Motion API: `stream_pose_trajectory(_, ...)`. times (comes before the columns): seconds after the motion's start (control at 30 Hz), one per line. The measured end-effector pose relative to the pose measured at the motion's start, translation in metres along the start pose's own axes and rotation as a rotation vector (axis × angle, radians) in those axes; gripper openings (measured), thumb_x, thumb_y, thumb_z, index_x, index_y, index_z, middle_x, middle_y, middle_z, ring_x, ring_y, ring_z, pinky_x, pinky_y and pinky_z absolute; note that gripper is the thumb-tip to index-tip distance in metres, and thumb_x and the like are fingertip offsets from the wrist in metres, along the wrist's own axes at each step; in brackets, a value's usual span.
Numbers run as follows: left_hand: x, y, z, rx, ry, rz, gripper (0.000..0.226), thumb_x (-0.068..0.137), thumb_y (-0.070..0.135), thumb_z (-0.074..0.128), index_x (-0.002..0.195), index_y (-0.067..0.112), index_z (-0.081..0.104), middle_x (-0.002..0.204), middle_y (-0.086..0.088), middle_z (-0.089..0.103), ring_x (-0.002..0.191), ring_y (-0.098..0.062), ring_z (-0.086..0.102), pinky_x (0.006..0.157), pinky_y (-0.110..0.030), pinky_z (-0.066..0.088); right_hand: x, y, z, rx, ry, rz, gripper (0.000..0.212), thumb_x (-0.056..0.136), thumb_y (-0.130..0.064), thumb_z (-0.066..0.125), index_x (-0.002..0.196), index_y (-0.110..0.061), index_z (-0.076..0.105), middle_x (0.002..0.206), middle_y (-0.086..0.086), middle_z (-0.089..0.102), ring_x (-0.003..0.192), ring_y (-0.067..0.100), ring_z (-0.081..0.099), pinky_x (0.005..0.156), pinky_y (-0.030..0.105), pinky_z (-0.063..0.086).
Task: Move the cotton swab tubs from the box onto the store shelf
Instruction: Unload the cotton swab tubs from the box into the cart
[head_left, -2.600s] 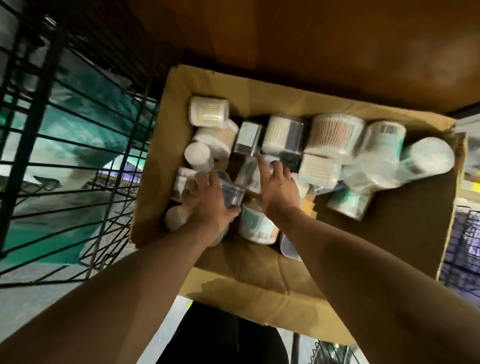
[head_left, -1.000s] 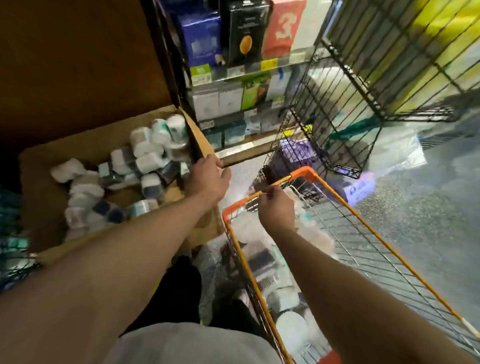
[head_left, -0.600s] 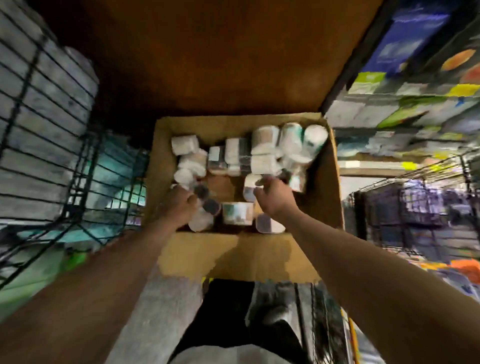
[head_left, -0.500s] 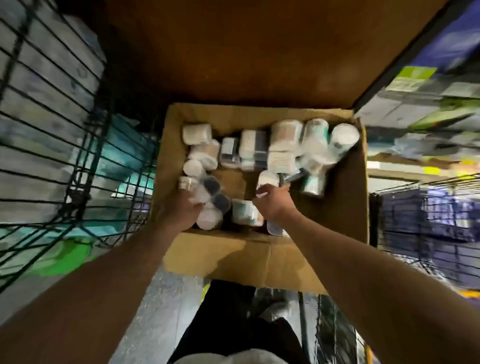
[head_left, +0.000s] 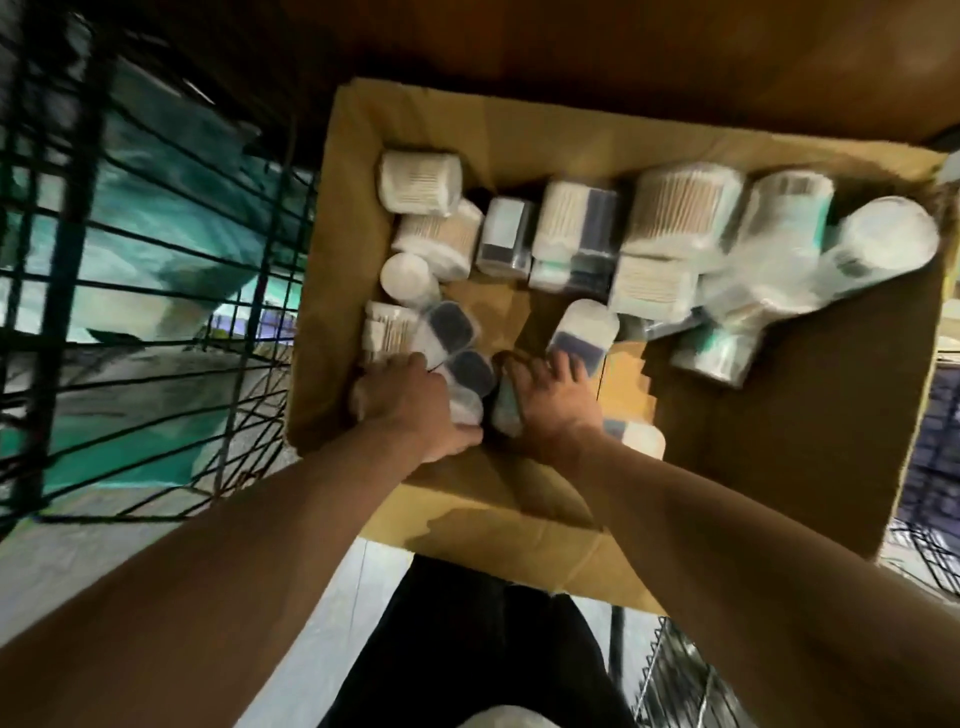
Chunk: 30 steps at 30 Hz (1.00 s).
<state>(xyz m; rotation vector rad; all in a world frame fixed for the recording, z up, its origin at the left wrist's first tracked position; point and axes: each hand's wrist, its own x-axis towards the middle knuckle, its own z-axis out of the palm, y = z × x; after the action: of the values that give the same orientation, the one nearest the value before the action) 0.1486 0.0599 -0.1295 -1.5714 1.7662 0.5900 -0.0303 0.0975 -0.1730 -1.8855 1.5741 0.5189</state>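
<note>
An open cardboard box (head_left: 519, 499) holds several cotton swab tubs, most lying on their sides along the far wall, such as a big round one (head_left: 680, 208). My left hand (head_left: 410, 400) reaches into the near left corner. Its fingers curl over a white tub (head_left: 466, 413) that shows on both sides of the palm. My right hand (head_left: 550, 405) is beside it with fingers spread. The fingertips touch a dark-labelled tub (head_left: 584, 327), and a teal-labelled tub (head_left: 506, 410) lies under the thumb. No store shelf is in view.
A black wire rack (head_left: 156, 270) with teal packages stands close on the left of the box. A brown wooden panel (head_left: 571, 47) rises behind the box. More wire mesh (head_left: 675, 675) shows at the lower right. Grey floor lies below, by my dark trousers.
A second ago I faced an orange-rimmed wire cart, right hand on its rim. My view swung back to the box, and both hands have gone down onto the tubs at its near side.
</note>
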Motion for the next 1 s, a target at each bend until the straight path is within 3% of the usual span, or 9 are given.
stream_pose_trajectory(0.07, 0.003, 0.002, 0.005, -0.014, -0.032, 0.033, 0.112, 0.042, 0.107, 0.023, 0.122, 0.034, 0.054, 0.119, -0.005, 0.061, 0.11, -0.034, 0.056, 0.091, -0.049, 0.048, 0.002, -0.006, 0.002, 0.039, 0.007, -0.011, 0.089, 0.088, -0.06, 0.063, 0.157, -0.028, 0.017, 0.156, 0.007, 0.036, 0.143, 0.035, 0.028, 0.118, 0.05, 0.027)
stream_pose_trajectory(0.17, 0.0, 0.002, -0.002, -0.072, -0.133, 0.019, 0.092, 0.063, 0.095, 0.035, 0.125, 0.03, 0.053, 0.122, -0.006, 0.062, 0.113, -0.033, 0.056, 0.094, -0.046, 0.048, -0.003, -0.007, -0.004, 0.015, -0.012, 0.016, 0.085, 0.091, -0.057, 0.061, 0.157, -0.029, 0.015, 0.152, 0.01, 0.033, 0.137, 0.037, 0.031, 0.109, 0.049, 0.038)
stream_pose_trajectory(0.3, -0.01, -0.002, -0.008, -0.179, -0.107, -0.055, 0.108, 0.043, 0.098, 0.023, 0.114, 0.026, 0.061, 0.114, -0.008, 0.066, 0.106, -0.034, 0.06, 0.093, -0.047, 0.05, -0.017, 0.004, -0.01, -0.054, -0.037, 0.037, 0.086, 0.089, -0.045, 0.068, 0.156, -0.026, 0.018, 0.149, 0.016, 0.035, 0.135, 0.039, 0.036, 0.107, 0.049, 0.042)
stream_pose_trajectory(0.5, -0.045, 0.01, -0.031, -0.415, -0.002, -0.128, 0.067, 0.069, 0.085, 0.054, 0.091, 0.022, 0.056, 0.094, -0.005, 0.063, 0.086, -0.027, 0.059, 0.086, -0.041, 0.052, -0.064, 0.022, -0.043, 0.178, 0.056, 0.149, 0.112, 0.081, -0.047, 0.078, 0.161, -0.03, 0.002, 0.155, 0.013, 0.029, 0.138, 0.037, 0.034, 0.11, 0.049, 0.039)
stream_pose_trajectory(0.6, -0.072, 0.038, -0.049, -0.543, 0.081, -0.101, 0.06, 0.083, 0.069, 0.063, 0.107, 0.014, 0.059, 0.1, -0.005, 0.064, 0.087, -0.025, 0.057, 0.075, -0.033, 0.043, -0.107, 0.031, -0.059, 0.44, 0.188, 0.283, 0.112, 0.078, -0.057, 0.076, 0.16, -0.033, 0.002, 0.157, 0.008, 0.027, 0.139, 0.034, 0.032, 0.113, 0.048, 0.038)
stream_pose_trajectory(0.7, -0.102, 0.073, -0.068, -0.64, 0.16, -0.096, 0.082, 0.079, 0.071, 0.063, 0.135, 0.013, 0.05, 0.129, -0.016, 0.061, 0.113, -0.037, 0.059, 0.088, -0.039, 0.05, -0.156, 0.043, -0.073, 0.579, 0.325, 0.377, 0.109, 0.078, -0.061, 0.072, 0.16, -0.029, 0.008, 0.151, 0.009, 0.036, 0.135, 0.033, 0.037, 0.111, 0.046, 0.041)
stream_pose_trajectory(0.8, -0.151, 0.116, -0.086, -0.74, 0.27, -0.048, 0.103, 0.059, 0.085, 0.056, 0.138, 0.02, 0.036, 0.134, -0.016, 0.057, 0.12, -0.043, 0.055, 0.096, -0.049, 0.049, -0.224, 0.059, -0.083, 0.65, 0.524, 0.465, 0.106, 0.081, -0.066, 0.066, 0.161, -0.021, 0.012, 0.15, 0.012, 0.038, 0.134, 0.037, 0.037, 0.111, 0.049, 0.039)
stream_pose_trajectory(0.9, -0.198, 0.162, -0.09, -0.809, 0.322, 0.028, 0.085, 0.08, 0.063, 0.065, 0.144, 0.016, 0.033, 0.135, -0.014, 0.056, 0.121, -0.039, 0.055, 0.088, -0.036, 0.044, -0.283, 0.073, -0.074, 0.576, 0.757, 0.58, 0.104, 0.081, -0.069, 0.064, 0.158, -0.014, 0.021, 0.139, 0.016, 0.048, 0.123, 0.04, 0.046, 0.103, 0.049, 0.042)
stream_pose_trajectory(1.0, -0.255, 0.22, -0.076, -0.804, 0.32, 0.159, 0.076, 0.081, 0.056, 0.067, 0.14, 0.015, 0.04, 0.136, -0.015, 0.057, 0.121, -0.037, 0.055, 0.09, -0.037, 0.045, -0.357, 0.097, -0.044, 0.59, 0.944, 0.721, 0.103, 0.077, -0.071, 0.068, 0.153, -0.01, 0.032, 0.126, 0.017, 0.055, 0.111, 0.043, 0.052, 0.093, 0.048, 0.044)
